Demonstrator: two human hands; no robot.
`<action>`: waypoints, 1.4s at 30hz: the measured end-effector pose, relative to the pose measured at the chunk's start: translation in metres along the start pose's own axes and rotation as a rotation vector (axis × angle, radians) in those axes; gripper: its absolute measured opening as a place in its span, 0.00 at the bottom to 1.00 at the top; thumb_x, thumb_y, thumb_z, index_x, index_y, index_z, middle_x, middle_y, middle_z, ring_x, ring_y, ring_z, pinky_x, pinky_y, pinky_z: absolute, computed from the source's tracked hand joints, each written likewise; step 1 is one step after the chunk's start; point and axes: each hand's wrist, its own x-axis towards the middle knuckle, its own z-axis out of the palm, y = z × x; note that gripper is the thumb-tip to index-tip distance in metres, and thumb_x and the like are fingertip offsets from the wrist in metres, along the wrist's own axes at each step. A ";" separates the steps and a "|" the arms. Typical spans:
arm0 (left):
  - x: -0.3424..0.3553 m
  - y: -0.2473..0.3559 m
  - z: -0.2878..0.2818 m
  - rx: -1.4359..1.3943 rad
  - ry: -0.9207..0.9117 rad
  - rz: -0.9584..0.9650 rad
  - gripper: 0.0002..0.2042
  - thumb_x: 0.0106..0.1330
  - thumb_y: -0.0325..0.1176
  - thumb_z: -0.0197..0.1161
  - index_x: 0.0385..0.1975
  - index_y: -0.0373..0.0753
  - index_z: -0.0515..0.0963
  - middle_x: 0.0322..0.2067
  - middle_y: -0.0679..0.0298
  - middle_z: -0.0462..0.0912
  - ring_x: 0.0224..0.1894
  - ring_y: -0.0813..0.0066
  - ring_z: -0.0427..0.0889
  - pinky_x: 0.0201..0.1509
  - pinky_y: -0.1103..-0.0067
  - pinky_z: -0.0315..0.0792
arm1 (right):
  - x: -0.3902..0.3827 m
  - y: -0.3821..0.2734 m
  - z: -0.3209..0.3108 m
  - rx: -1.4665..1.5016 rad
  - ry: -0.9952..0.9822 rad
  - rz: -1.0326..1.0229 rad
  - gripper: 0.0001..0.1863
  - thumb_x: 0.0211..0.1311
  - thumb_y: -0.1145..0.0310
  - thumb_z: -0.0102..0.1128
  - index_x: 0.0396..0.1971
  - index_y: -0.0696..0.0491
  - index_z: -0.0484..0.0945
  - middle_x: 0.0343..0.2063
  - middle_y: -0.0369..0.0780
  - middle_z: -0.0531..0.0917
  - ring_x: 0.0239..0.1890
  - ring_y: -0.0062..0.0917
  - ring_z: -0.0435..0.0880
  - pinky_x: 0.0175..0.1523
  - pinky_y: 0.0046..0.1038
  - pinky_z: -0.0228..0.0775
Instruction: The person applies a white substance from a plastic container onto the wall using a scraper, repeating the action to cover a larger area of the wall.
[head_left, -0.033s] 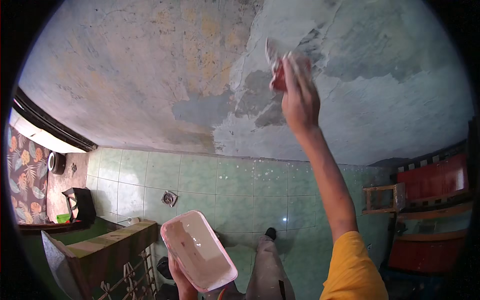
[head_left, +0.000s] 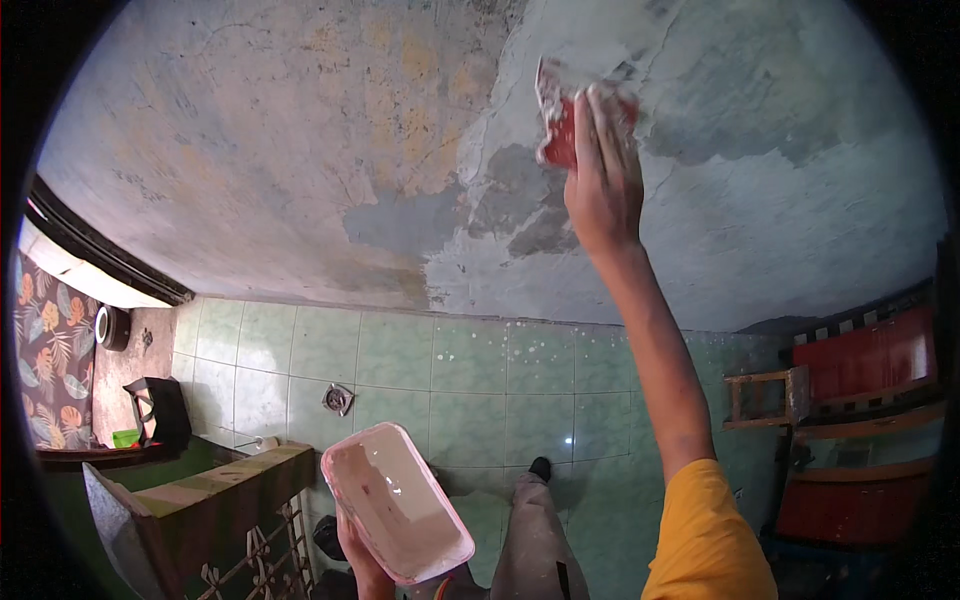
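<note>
My right hand (head_left: 606,195) reaches up to the wall (head_left: 400,90), its fingers laid along a red, flat putty spreader (head_left: 562,138) smeared with whitish paste. The spreader lies against a part of the wall where pale filler and darker grey patches meet. Low in the view, my left hand (head_left: 360,555) grips the left side of a pink-rimmed rectangular tub (head_left: 438,487). Whitish wet paste (head_left: 370,480) coats the inside of this tub. Most of the left fingers are hidden beneath it.
Green floor tiles (head_left: 470,410) with white splashes run along the wall's foot. A round metal item (head_left: 338,399) lies on them. A ledge with a railing (head_left: 225,480) stands at left, a small wooden stool (head_left: 765,397) and red cabinet (head_left: 865,360) at right.
My right hand and the spreader have slid slightly upward on the wall. The left hand and the tub stay nearly where they were.
</note>
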 end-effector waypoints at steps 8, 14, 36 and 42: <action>0.005 -0.001 0.006 -0.152 0.000 -0.053 0.20 0.78 0.41 0.53 0.64 0.36 0.69 0.51 0.64 0.77 0.50 0.75 0.79 0.53 0.76 0.76 | -0.110 -0.013 0.074 -0.144 -0.276 0.004 0.31 0.69 0.76 0.50 0.72 0.58 0.62 0.73 0.49 0.65 0.74 0.43 0.64 0.74 0.41 0.61; 0.003 -0.008 -0.013 -0.094 -0.011 -0.026 0.21 0.78 0.42 0.53 0.64 0.36 0.68 0.52 0.64 0.77 0.51 0.74 0.78 0.54 0.75 0.75 | -0.005 -0.010 -0.007 0.031 0.054 0.076 0.26 0.62 0.83 0.54 0.62 0.61 0.74 0.59 0.50 0.80 0.64 0.45 0.78 0.69 0.41 0.69; 0.004 -0.033 -0.007 -0.219 0.026 -0.125 0.23 0.77 0.43 0.55 0.66 0.36 0.67 0.53 0.62 0.77 0.52 0.71 0.79 0.55 0.74 0.75 | -0.081 0.064 0.033 -0.285 -0.135 0.058 0.37 0.63 0.81 0.55 0.74 0.59 0.58 0.73 0.49 0.65 0.73 0.45 0.66 0.74 0.46 0.60; 0.000 -0.031 -0.005 0.050 -0.007 0.014 0.22 0.78 0.41 0.52 0.65 0.35 0.68 0.52 0.61 0.78 0.51 0.70 0.79 0.54 0.74 0.75 | -0.166 0.027 0.052 -0.028 -0.337 0.123 0.33 0.62 0.83 0.54 0.70 0.58 0.67 0.68 0.52 0.71 0.70 0.47 0.70 0.71 0.44 0.66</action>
